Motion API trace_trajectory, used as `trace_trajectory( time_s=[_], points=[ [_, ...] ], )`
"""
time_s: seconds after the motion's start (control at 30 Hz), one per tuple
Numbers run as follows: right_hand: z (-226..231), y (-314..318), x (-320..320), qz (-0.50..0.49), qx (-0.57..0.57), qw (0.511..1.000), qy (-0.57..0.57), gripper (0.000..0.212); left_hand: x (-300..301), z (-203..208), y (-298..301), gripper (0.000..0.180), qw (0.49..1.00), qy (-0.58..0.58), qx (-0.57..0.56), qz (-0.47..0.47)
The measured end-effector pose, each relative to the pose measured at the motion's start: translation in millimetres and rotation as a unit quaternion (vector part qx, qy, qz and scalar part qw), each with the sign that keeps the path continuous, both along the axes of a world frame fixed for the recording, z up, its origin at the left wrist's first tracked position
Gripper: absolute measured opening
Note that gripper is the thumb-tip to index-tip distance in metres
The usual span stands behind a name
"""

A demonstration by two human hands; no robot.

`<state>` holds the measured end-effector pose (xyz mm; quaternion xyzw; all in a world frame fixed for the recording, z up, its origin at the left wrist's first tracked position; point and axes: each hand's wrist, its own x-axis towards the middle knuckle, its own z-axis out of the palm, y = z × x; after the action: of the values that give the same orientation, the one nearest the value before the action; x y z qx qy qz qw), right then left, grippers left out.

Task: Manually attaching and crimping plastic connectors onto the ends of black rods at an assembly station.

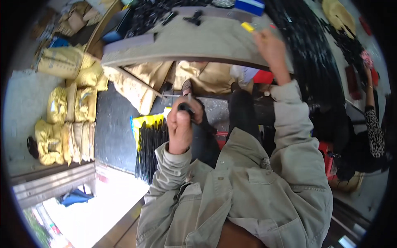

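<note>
My left hand is closed around a black piece with a rounded, dark end, held upright over my lap. Its lower part is hidden in my fingers. My right hand reaches out over the far grey table, its fingers pinched and slightly blurred. At those fingertips sits a small yellow piece; its kind is not clear. Just beside my left hand stands a bundle of thin black rods, partly in front of a yellow bag.
Black parts are heaped on the table near a blue box. Long black strips hang at the right. Wrapped tan packages are stacked at the left. Another person's arm works at the far right.
</note>
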<state>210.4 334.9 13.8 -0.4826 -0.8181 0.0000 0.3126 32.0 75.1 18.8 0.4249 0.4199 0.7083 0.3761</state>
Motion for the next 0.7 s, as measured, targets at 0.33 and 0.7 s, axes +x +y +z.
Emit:
trace_trajectory(
  time_s=[0.33,0.7],
  points=[
    [71,-174,-40,0.391,-0.453,0.726,0.339,0.012,3,-5,-8,0.051,0.998,0.022,0.012,-0.057],
    [65,-169,-18,0.421,-0.146,0.887,0.122,0.009,4,-4,-17,0.054,0.998,0.043,0.034,-0.019]
  ],
)
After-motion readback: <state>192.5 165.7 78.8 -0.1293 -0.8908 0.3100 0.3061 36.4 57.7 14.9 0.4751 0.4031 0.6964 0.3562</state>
